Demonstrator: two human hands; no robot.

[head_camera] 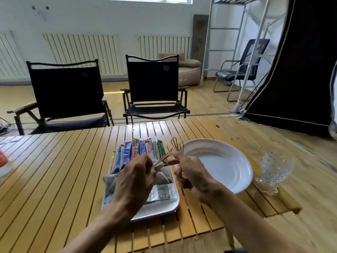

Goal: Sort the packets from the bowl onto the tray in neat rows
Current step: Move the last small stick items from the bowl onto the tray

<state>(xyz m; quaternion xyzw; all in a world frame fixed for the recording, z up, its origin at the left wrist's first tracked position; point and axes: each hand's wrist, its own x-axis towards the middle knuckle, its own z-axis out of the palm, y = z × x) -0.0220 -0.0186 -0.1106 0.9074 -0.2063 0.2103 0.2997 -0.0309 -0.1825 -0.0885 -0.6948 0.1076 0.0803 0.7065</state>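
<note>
The packets (138, 152) lay side by side in a row at the far end of the tray (164, 209), with grey pouches (164, 177) nearer the person. The white bowl (228, 161) sat just right of the tray on the slatted table (63, 170). Above the tray, the left hand (135, 178) pinched thin gold wire stirrers (176, 145). The right hand (191, 172), fingers curled, gripped them too. A glass dish (273, 170) lay right of the bowl.

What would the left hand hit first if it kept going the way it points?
Probably the row of packets at the far end of the tray, just ahead of the left hand. Height is unclear, so it might pass over them. It pinches wire sticks.
</note>
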